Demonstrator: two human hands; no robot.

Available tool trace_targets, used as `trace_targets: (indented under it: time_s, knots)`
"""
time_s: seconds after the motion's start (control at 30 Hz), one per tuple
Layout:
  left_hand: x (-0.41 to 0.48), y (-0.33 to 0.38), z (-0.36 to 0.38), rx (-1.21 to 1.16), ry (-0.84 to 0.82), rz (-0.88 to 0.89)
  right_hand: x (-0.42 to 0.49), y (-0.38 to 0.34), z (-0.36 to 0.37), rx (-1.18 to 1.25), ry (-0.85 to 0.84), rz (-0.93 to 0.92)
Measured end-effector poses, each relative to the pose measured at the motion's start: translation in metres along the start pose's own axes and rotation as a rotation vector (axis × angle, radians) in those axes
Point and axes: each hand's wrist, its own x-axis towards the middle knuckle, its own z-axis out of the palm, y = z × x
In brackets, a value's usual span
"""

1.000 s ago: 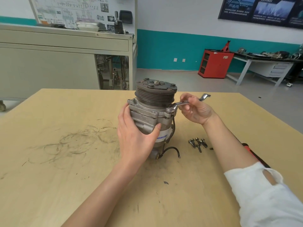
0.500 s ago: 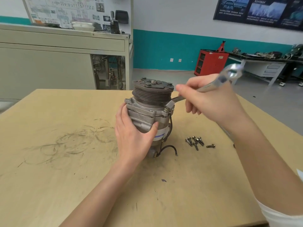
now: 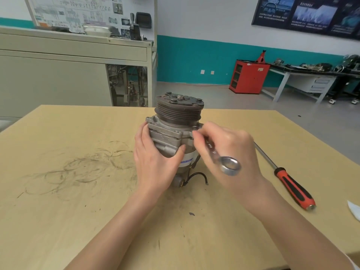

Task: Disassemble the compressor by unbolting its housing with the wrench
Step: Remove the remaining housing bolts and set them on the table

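Compressor (image 3: 171, 133) stands upright, pulley (image 3: 178, 112) on top, near the middle of the worktop (image 3: 68, 172). You are in the unbolting step: the wrench (image 3: 221, 157) reaches in at the housing flange on the right side, just under the pulley. I cannot tell whether its far end is seated on a bolt head, because your own fingers cover that spot.

Your left hand (image 3: 155, 166) braces the body from the near side. Its fingers (image 3: 142, 133) are curled round the left edge of the housing, with the thumb pressed across the front. Your right hand (image 3: 233, 149) comes in from the right with its back towards you. Its fingers (image 3: 198, 136) are curled tight on the wrench shank close to the flange, and the free ring end points back at you in front of the hand.

The next move, as I judge it, calls for the wrench head to sit square on the bolt before you swing. A grip that near the head gives little leverage, so slide your hand towards the ring end if the bolt is tight. Hold hard with the left hand so the compressor neither turns nor tips. The screwdriver (image 3: 290, 184) lies well apart on your right.
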Motion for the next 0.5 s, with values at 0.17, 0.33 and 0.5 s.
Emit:
trace_targets:
  time_s: [0.17, 0.33, 0.5]
  knots:
    - [0.002, -0.001, 0.001, 0.022, 0.004, 0.007, -0.010, 0.058, -0.007, 0.716, -0.115, 0.359]
    - [0.001, 0.000, 0.001, 0.000, 0.004, 0.004, 0.015, 0.123, 0.017, 1.299, -0.328, 0.505]
    - [0.000, -0.002, 0.002, -0.004, 0.011, 0.004, 0.033, 0.151, 0.051, 1.661, -0.635, 0.537]
